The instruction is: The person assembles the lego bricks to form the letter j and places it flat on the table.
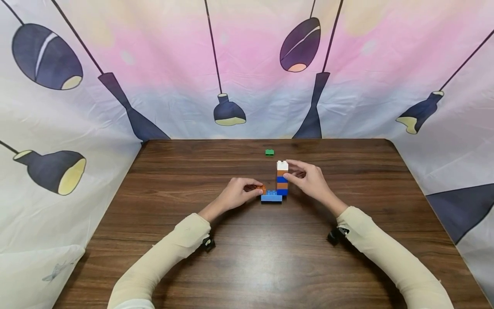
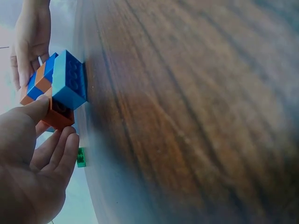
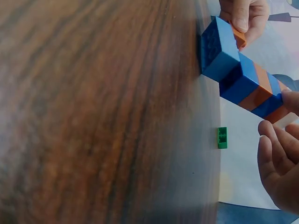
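A light blue brick [image 1: 271,198] lies lengthwise between the hands, studs up in the head view. The left hand [image 1: 236,192] pinches an orange brick [image 2: 60,116] at the light blue brick's left end, thumb on the near side and fingers behind. At the right end rises a tower of alternating blue and orange bricks [image 1: 282,186], topped by a white brick [image 1: 282,165]. The right hand [image 1: 311,180] grips the tower's upper part between thumb and fingers. Both wrist views show the underside of the light blue brick close over the table.
A small green brick [image 1: 269,152] sits farther back on the brown wooden table [image 1: 185,159]. Behind the table's far edge hangs a cloth printed with lamps [image 1: 229,111]. At the left edge is a pale cushion [image 1: 34,274].
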`<state>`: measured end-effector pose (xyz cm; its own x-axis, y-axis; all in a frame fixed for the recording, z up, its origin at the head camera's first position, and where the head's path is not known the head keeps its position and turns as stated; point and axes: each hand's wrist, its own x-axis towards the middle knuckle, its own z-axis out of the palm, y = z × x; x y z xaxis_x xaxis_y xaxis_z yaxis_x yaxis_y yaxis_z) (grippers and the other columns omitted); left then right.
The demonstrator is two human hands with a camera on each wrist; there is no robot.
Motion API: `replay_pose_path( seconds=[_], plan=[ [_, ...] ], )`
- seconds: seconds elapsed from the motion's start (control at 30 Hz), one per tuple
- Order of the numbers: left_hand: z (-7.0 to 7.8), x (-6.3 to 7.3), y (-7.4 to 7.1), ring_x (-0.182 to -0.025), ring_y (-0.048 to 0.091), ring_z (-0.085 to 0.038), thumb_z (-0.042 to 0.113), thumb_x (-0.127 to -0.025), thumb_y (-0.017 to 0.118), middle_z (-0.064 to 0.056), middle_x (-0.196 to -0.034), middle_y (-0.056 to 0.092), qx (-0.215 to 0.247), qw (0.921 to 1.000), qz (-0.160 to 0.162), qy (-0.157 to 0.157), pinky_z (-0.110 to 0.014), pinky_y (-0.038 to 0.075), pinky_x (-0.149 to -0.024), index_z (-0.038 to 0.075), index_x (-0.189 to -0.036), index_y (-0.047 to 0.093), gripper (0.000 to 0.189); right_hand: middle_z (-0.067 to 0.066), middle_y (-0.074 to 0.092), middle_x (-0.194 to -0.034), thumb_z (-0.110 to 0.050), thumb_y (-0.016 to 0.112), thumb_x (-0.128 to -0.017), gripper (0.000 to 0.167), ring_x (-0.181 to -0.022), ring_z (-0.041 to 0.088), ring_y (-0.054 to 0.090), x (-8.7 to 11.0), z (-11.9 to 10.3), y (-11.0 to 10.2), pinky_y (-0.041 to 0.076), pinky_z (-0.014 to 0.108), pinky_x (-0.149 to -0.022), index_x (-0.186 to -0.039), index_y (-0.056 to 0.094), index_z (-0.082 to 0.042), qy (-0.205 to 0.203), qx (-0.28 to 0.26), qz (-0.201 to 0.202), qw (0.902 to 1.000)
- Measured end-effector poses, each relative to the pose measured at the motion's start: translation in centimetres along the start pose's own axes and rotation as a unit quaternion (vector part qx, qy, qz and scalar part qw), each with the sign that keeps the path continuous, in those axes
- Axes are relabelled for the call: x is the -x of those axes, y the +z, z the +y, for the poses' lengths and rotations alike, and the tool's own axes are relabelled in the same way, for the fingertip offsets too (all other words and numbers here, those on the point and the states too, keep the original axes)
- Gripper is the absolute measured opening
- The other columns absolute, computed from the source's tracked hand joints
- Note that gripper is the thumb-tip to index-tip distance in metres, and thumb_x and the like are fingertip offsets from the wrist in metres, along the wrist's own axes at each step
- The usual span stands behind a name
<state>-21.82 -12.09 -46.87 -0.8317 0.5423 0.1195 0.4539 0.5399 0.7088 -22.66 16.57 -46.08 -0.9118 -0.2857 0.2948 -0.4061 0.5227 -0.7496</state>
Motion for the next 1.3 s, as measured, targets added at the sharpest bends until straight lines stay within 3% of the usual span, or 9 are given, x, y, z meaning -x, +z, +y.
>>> replay_pose_path(
  seconds=[0.17,0.4,0.7,0.87,1.3],
  plan=[
    [-0.2,-0.1,0.2,-0.091,0.069,-0.006,0.033,-0.101,0.066,0.003,-0.106,0.076,0.001,0.9999,0.011,0.004,-0.028,0.056,-0.080,0.014,-0.119,0.075,0.029,0.012,0.072,-0.124,-0.031,0.074,-0.095,0.051,-0.094,0.024,0.073,-0.5,0.5,0.2,0.057,0.045,-0.080,-0.141,0.062,-0.012,0.011,-0.009,-0.003,0.9999],
    [-0.5,-0.3,0.2,-0.094,0.070,-0.005,0.034,-0.102,0.065,0.004,-0.108,0.076,0.006,0.9998,0.020,0.003,-0.029,0.056,-0.082,0.015,-0.118,0.076,0.027,0.012,0.069,-0.130,-0.034,0.078,-0.093,0.061,-0.095,0.024,0.072,-1.4,1.1,0.2,0.056,0.047,-0.078,-0.147,0.057,-0.016,0.034,-0.007,-0.048,0.9983],
    [-0.7,-1.0,0.3,-0.104,0.068,-0.012,0.035,-0.103,0.062,0.001,-0.114,0.075,-0.014,0.9995,0.018,-0.021,-0.036,0.055,-0.089,0.016,-0.119,0.076,0.029,0.013,0.070,-0.127,-0.037,0.074,-0.094,0.062,-0.106,0.028,0.070,-2.4,2.3,0.4,0.055,0.048,-0.088,-0.148,0.055,-0.013,0.070,-0.008,-0.080,0.9943],
    [-0.8,-1.3,0.2,-0.108,0.067,-0.015,0.034,-0.104,0.061,-0.002,-0.118,0.074,-0.022,0.9995,0.012,-0.018,-0.037,0.054,-0.092,0.014,-0.121,0.075,0.030,0.015,0.070,-0.127,-0.038,0.073,-0.095,0.065,-0.109,0.030,0.068,-2.8,2.7,0.5,0.054,0.049,-0.092,-0.149,0.053,-0.008,0.089,-0.015,-0.098,0.9911],
    [-1.1,-1.4,0.3,-0.109,0.068,-0.015,0.032,-0.105,0.058,-0.001,-0.116,0.074,-0.007,0.9998,0.005,-0.018,-0.038,0.053,-0.094,0.013,-0.122,0.074,0.029,0.013,0.068,-0.129,-0.043,0.072,-0.095,0.066,-0.113,0.029,0.065,-3.5,3.0,0.8,0.051,0.049,-0.096,-0.147,0.054,-0.008,0.124,-0.009,-0.116,0.9854]
  ],
)
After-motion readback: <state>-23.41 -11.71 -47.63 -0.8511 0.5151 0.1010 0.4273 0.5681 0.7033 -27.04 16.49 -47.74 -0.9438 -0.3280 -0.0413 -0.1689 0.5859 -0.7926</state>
